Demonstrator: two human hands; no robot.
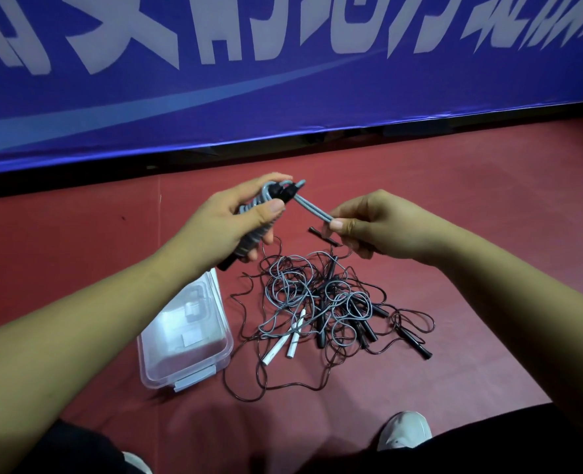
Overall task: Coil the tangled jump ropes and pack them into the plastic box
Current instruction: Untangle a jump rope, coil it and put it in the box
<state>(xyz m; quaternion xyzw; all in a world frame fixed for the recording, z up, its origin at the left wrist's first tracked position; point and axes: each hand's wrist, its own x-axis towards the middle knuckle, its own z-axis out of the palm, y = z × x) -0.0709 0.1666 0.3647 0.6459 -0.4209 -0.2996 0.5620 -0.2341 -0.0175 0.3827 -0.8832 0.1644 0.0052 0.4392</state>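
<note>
Now left grip (pixel 221 224) clasps coiled rope (pixel 253 237) (axis tilted up-right); right grip (pixel 375 227) pinches its loop (pixel 314 212).

Dim, even light; wide-angle bending at edges.

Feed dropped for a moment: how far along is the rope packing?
Nothing packed: the clear plastic box shows no rope. In hand: the left hand grips black handles wound with grey rope; the right hand pinches its loose doubled end. Left: the tangled pile of grey and dark ropes on the red floor.
</note>
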